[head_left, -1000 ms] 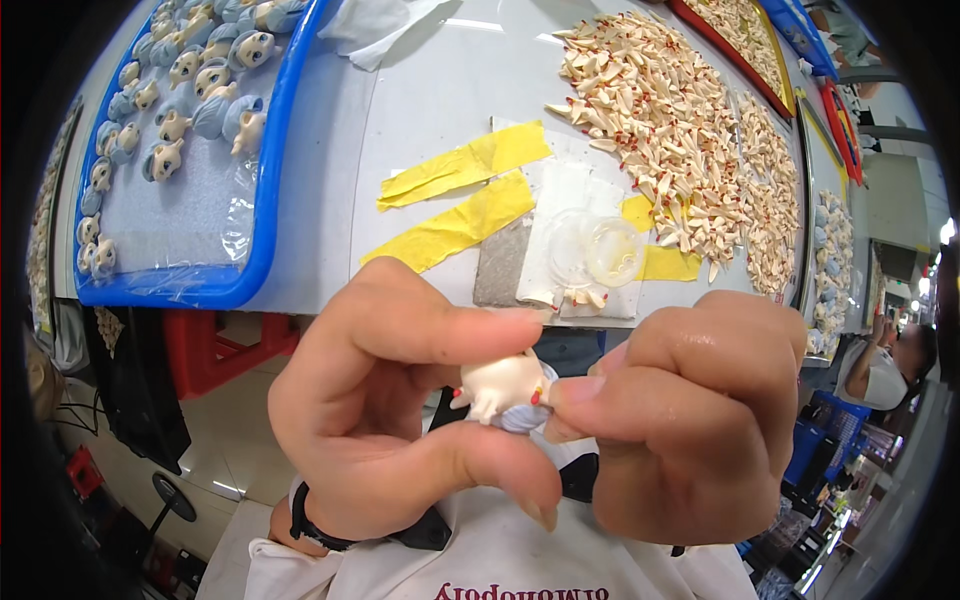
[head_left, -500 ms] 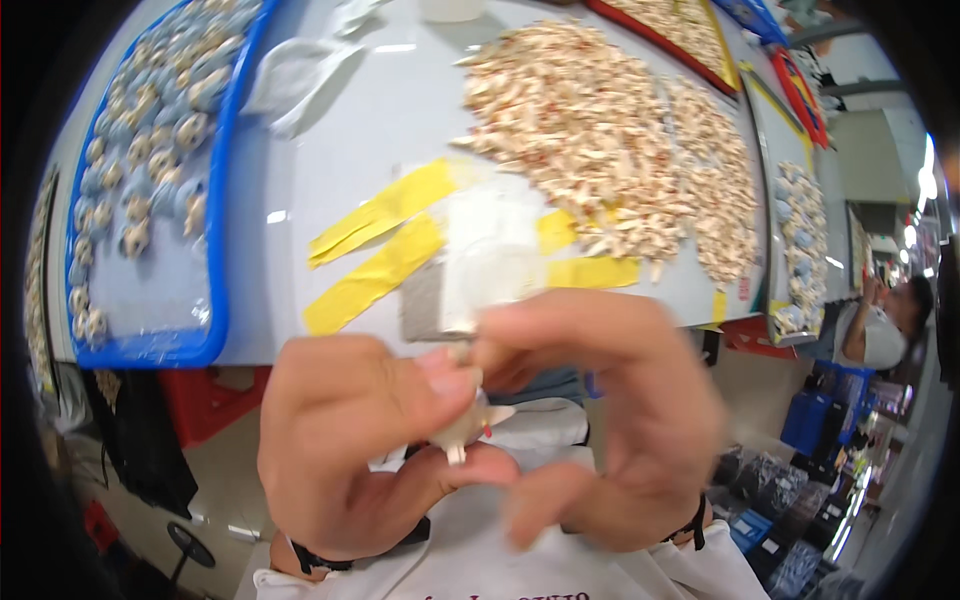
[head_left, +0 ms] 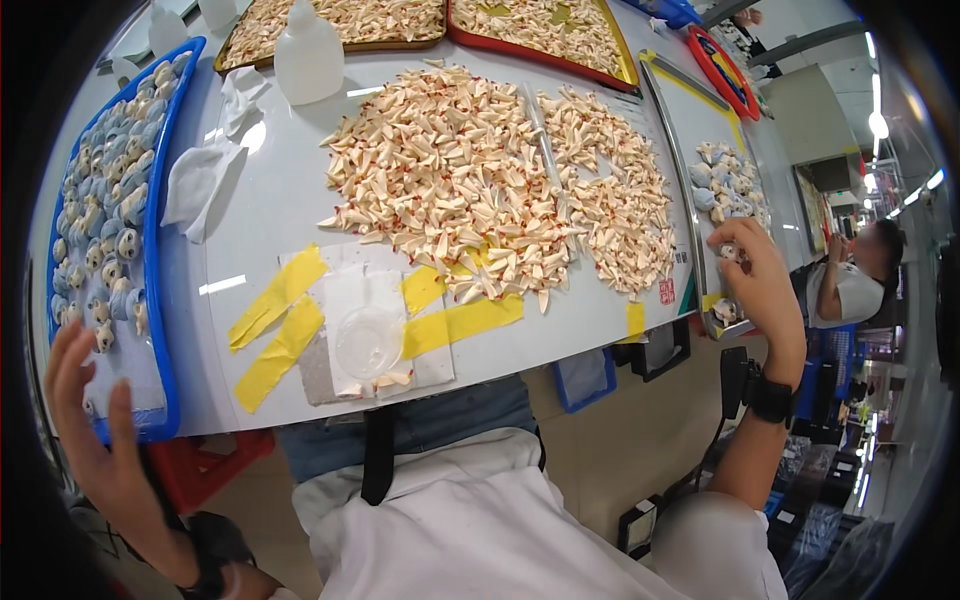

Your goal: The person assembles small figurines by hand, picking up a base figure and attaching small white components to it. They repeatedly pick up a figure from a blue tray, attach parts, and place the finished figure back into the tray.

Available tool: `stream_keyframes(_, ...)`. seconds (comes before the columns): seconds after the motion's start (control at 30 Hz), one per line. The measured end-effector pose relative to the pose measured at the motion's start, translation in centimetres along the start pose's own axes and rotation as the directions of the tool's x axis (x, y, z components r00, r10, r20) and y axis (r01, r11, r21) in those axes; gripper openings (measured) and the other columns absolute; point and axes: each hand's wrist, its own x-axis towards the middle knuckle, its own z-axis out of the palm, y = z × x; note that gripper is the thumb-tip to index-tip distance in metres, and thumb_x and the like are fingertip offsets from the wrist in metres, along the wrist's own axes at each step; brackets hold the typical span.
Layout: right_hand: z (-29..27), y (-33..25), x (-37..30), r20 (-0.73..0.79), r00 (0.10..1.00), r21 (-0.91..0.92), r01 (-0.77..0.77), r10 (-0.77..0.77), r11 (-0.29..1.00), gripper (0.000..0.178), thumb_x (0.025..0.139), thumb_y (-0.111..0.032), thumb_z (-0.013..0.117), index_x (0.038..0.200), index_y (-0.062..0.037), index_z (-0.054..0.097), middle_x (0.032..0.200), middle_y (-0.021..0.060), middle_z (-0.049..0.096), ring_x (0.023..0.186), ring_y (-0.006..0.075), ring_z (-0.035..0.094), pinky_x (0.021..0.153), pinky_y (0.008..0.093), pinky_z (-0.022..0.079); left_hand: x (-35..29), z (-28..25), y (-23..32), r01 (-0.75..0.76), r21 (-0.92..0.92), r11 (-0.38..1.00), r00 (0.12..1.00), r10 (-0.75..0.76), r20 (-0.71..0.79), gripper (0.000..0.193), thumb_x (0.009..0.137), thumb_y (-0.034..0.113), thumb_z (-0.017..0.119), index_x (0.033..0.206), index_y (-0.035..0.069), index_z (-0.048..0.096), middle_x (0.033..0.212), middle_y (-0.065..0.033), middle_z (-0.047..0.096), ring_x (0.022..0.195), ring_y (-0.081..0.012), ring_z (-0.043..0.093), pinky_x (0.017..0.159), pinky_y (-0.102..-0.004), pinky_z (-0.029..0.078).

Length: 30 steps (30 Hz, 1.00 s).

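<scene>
My left hand [head_left: 95,430] is over the near end of a blue tray [head_left: 168,300], fingers spread and nothing visible between them. Small blue-and-cream animal figurines [head_left: 105,225] fill much of that tray. Far to the right, my right hand [head_left: 757,275] reaches over a metal-edged tray [head_left: 682,165]. Its thumb and fingers curl round a small cream figurine [head_left: 731,253] with dark spots, partly hidden by the fingers. More blue-and-cream figurines [head_left: 722,180] lie just beyond that hand in the same tray.
A big heap of small cream pieces with red tips [head_left: 440,160] covers the table's middle. In front are yellow tape strips [head_left: 465,325] and a clear round dish [head_left: 368,342]. A white bottle [head_left: 308,58] and white cloths [head_left: 202,185] stand and lie behind. Another person [head_left: 855,270] sits at right.
My hands have parted from in front of my chest, where they held a small pale figurine. The left went out to the blue tray, the right to the metal-edged tray.
</scene>
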Motion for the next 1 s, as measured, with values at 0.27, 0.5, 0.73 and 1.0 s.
stream_keyframes(0.27, -0.5, -1.6, -0.6, -0.145, 0.989, -0.129, -0.018, -0.001, 0.991, 0.029, 0.07, 0.001, 0.053, 0.099, -0.0048, 0.052, 0.101, 0.0105, 0.052, 0.088, 0.0264, 0.052, 0.077, 0.0327, 0.042, -0.8, -2.2, -6.2, 0.238, 0.055, 0.97, 0.941, -0.244, 0.234, 0.043, 0.087, 0.022, 0.046, 0.127, 0.009, 0.039, 0.132, -0.0115, 0.036, 0.125, -0.0228, 0.03, 0.101, -0.0386, 0.023)
stream_keyframes(0.5, 1.6, -7.6, 1.6, -0.003, 0.958, 0.227, 0.28, -0.287, 0.933, 0.025, 0.07, -0.004, 0.055, 0.095, -0.0023, 0.053, 0.093, 0.0127, 0.054, 0.083, 0.025, 0.054, 0.072, 0.0328, 0.044, -1.7, -1.4, -4.0, 0.431, 0.195, 0.881, 0.842, -0.47, 0.265, 0.042, 0.087, 0.028, 0.049, 0.122, 0.006, 0.044, 0.125, -0.0124, 0.043, 0.121, -0.0257, 0.035, 0.098, -0.0343, 0.028)
stream_keyframes(0.73, 2.7, -8.6, 2.7, -0.004, 0.987, 0.249, 0.157, -0.16, 0.956, 0.011, 0.067, 0.002, 0.058, 0.077, 0.0021, 0.055, 0.076, 0.0076, 0.057, 0.067, 0.0141, 0.054, 0.063, 0.0251, 0.044, -1.6, -0.6, -4.8, 0.535, 0.154, 0.831, 0.801, -0.557, 0.221, 0.033, 0.085, 0.022, 0.053, 0.11, 0.002, 0.048, 0.098, -0.0108, 0.047, 0.084, -0.0201, 0.046, 0.076, -0.0302, 0.039)
stream_keyframes(1.0, 2.7, -7.8, 2.7, -0.319, 0.919, 0.266, 0.323, -0.233, 0.908, 0.01, 0.064, 0.001, 0.062, 0.074, 0.0013, 0.06, 0.072, 0.0095, 0.06, 0.063, 0.0179, 0.058, 0.059, 0.0269, 0.045, 1.2, 0.9, -0.2, 0.354, -0.111, 0.929, 0.913, -0.317, 0.257, 0.026, 0.079, 0.009, 0.057, 0.103, 0.001, 0.05, 0.086, -0.0051, 0.046, 0.07, -0.0131, 0.039, 0.063, -0.0243, 0.035)
